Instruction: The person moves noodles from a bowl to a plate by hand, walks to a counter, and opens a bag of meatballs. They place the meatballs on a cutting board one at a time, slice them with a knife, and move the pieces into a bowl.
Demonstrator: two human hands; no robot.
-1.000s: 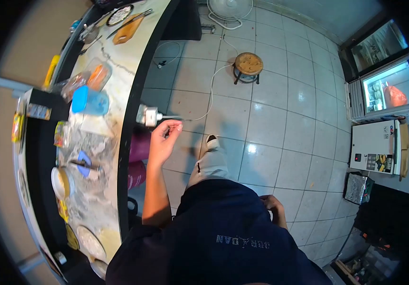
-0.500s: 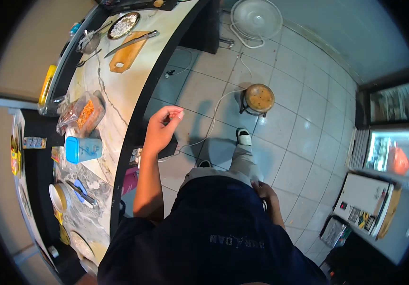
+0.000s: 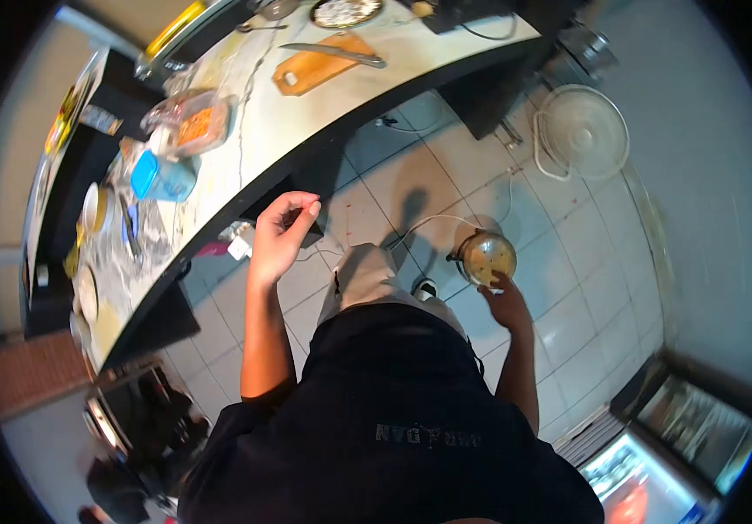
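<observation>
My left hand (image 3: 281, 234) is raised in front of the counter's dark edge, its fingers curled in and the thumb against them; anything between them is hidden. Lower and to the right, my right hand (image 3: 505, 304) hangs with its fingers apart, overlapping the near edge of a round stool (image 3: 489, 257); whether it touches the stool cannot be told. On the marble counter (image 3: 284, 127) lie a wooden board (image 3: 310, 72) with a knife (image 3: 341, 56) across it, a clear box of orange shreds (image 3: 197, 129) and a blue-lidded container (image 3: 164, 177).
A plate of white pieces (image 3: 345, 11) is at the counter's far end. A white cable (image 3: 446, 217) runs over the tiled floor. A large clear basin (image 3: 583, 131) stands by the wall. A glass-fronted fridge (image 3: 629, 463) is at lower right, a person (image 3: 114, 489) at lower left.
The view has turned, and the stool now appears lower and nearer. My right hand has moved from beside my leg out to the stool's edge. My left hand stays raised and curled.
</observation>
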